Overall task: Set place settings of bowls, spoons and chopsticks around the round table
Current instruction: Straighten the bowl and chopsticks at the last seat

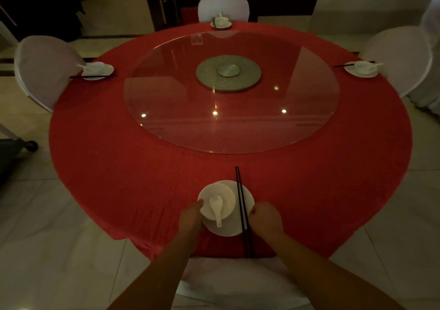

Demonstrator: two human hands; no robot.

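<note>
A white round plate [249, 199] is set at the near edge of the red-clothed round surface [119, 166]. A white ceramic bowl [226, 192] and white ceramic spoon [216, 206] are carried on it, and black chopsticks [241, 205] are laid loose across its right side. The left hand [191, 214] is laid at its left rim and the right hand [265, 216] is curled at its right. Whether either grip pinches cannot be told. If the plate is nudged or tilted, the chopsticks could be rolled off the edge.

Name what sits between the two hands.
In the head view: a round white plate bearing a white bowl with a white spoon, and two black chopsticks.
</note>
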